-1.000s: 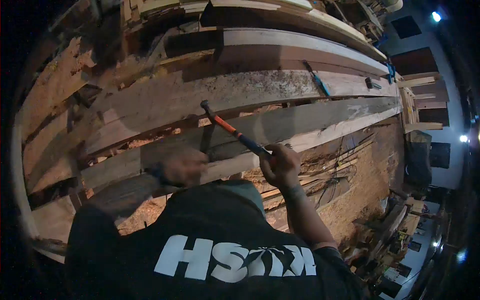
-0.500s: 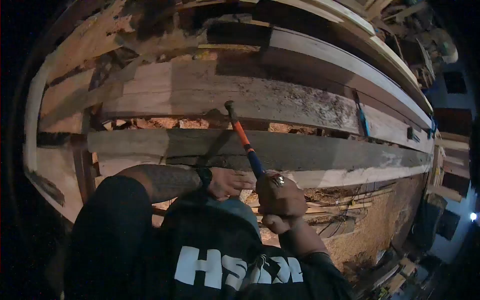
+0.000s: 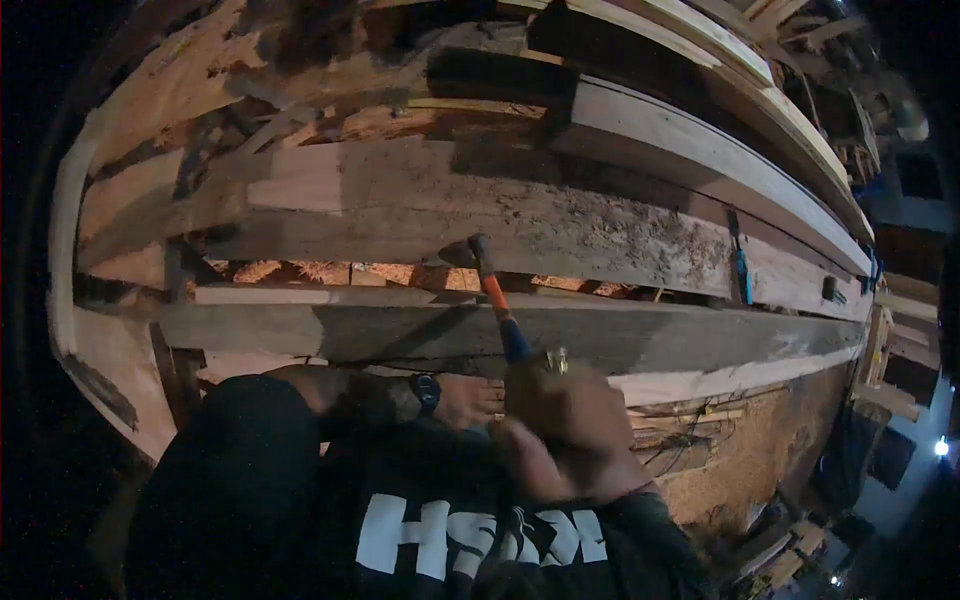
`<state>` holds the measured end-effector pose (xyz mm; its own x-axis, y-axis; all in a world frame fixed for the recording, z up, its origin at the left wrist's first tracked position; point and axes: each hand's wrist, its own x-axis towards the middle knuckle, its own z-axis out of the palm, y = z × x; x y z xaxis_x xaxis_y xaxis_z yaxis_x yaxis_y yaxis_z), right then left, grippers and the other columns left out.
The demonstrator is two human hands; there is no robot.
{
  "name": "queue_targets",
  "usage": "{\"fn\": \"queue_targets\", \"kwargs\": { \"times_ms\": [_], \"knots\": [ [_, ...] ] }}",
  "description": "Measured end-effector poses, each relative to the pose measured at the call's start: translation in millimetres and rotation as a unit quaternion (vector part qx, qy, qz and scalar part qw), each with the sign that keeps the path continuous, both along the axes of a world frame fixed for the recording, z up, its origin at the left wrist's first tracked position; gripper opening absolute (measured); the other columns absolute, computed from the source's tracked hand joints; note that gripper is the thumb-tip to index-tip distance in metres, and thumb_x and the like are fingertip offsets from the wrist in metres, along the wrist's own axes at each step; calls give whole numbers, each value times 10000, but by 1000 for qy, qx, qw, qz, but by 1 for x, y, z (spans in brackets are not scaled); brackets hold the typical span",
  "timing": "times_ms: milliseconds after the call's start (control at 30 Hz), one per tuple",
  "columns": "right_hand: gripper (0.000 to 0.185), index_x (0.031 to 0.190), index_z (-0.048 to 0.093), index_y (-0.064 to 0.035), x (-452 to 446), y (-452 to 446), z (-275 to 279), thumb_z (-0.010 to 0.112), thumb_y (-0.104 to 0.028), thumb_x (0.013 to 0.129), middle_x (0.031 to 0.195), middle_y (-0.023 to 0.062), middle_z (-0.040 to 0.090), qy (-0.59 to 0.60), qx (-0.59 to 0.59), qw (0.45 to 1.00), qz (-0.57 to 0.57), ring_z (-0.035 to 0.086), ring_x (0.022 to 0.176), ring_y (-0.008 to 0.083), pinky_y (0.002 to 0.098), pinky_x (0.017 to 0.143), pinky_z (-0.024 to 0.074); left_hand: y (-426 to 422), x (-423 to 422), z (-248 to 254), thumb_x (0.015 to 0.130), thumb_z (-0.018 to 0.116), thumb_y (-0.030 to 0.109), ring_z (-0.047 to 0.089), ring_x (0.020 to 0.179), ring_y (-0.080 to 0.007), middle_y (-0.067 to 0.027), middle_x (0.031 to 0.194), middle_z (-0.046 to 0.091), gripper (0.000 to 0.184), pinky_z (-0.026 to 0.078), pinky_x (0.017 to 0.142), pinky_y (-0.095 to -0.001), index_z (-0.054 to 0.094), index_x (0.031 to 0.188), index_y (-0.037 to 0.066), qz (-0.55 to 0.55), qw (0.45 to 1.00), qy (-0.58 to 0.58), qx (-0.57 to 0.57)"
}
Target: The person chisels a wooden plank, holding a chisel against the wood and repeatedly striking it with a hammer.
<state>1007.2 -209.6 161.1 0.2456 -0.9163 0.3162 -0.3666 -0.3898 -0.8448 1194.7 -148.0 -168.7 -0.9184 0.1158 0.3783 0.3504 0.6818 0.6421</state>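
Clock read from mid-view: pale board (image 3: 115,365) at 9. Black sleeve (image 3: 225,450) at 8, left forearm coming out of it toward the middle. Grey board (image 3: 260,330) runs 9 to 3, long, roughly level; wide board (image 3: 350,220) lies above it, dusty, with a gap showing orange chips (image 3: 385,276) between the two. Watch (image 3: 427,392) on left wrist, 7 o'clock. Left hand (image 3: 465,400) at 6, low by the near edge of the boards, fingertips toward 3, partly behind the other hand; can't tell if it's grasping anything. Shirt (image 3: 480,540) at 6, white letters. Hammer (image 3: 497,293) near centre, orange and blue handle, head toward 11 from the grip, over wide board; contact unclear. Right hand (image 3: 570,420) at 5, clenched round the handle, blurred, shiny bit on top, too small to name. Beam (image 3: 670,155) at 2, light, beyond wide board. Blue tool (image 3: 742,270) at 3, lying on wide board. Sawdust (image 3: 760,450) at 4. Small block (image 3: 833,291) at 3, near blue tool. Lamp (image 3: 941,447) between 3 and 4, lit.
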Motion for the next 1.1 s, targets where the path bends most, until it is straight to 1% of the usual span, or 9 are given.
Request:
{"fn": "queue_targets", "kwargs": {
  "times_ms": [133,233,567,667,800,867,900,1000,1100],
  "knots": [
    [160,758,618,-33,15,-26,-4,752,-89,826,649,139,583,2,-88,994,-71,605,558,321,390,504,447,-27,6,25,763,688,301,458,1355,-400,-184,1421,526,441,439,1079,-495,602,1116,52,-2,998,-13,-56],
    [161,740,642,-57,27,-14,-13,765,-95,837,652,116,617,-178,32,976,-119,608,548,269,357,499,436,-38,6,42,768,700,309,482,1311,-395,-183,1389,540,460,448,1058,-493,598,1138,57,-9,994,-62,-88],
    [200,725,641,-106,22,119,-65,828,-140,788,646,70,611,-7,-122,989,-83,617,542,227,339,486,442,-42,-9,73,782,743,339,563,1164,-382,-178,1282,586,528,477,989,-487,585,1210,73,5,980,-164,-113],
    [209,735,637,-95,10,123,-79,844,-106,766,641,68,601,-109,-117,982,-103,598,526,224,340,474,434,-47,-11,94,787,756,348,588,1119,-377,-177,1250,600,549,486,969,-485,582,1231,78,22,973,-207,-101],
    [200,786,637,-59,2,134,-70,836,-61,770,659,71,606,-92,-46,989,-110,601,552,226,338,533,471,-76,14,143,793,774,360,620,1061,-372,-175,1207,618,577,498,942,-483,577,1260,84,118,949,-291,-35],
    [195,859,663,-41,9,138,-74,833,-42,765,767,99,640,-116,-14,986,-115,630,631,229,337,609,501,-98,49,162,796,782,366,636,1031,-369,-174,1186,628,591,504,928,-482,574,1274,87,266,915,-293,-82],
    [205,896,675,-32,12,139,-77,831,-33,762,821,113,657,-129,2,984,-119,645,670,230,337,647,517,-106,70,154,778,806,415,626,1062,-382,-179,1245,610,652,501,941,-500,574,1291,88,366,896,-201,-149],
    [303,1077,677,-22,22,147,-82,791,-23,797,1006,157,663,-184,46,962,-195,677,817,262,358,755,538,-138,98,118,735,827,534,598,1161,-401,-203,1392,540,801,494,975,-527,554,1346,95,299,864,-382,-137],
    [386,1234,638,-23,16,150,-71,740,-86,867,1117,199,644,-49,50,964,-258,690,900,273,368,781,551,-158,83,126,639,830,701,544,1293,-413,-264,1404,551,1063,473,1047,-476,536,1392,10,262,838,-472,-85]
  ]
}}
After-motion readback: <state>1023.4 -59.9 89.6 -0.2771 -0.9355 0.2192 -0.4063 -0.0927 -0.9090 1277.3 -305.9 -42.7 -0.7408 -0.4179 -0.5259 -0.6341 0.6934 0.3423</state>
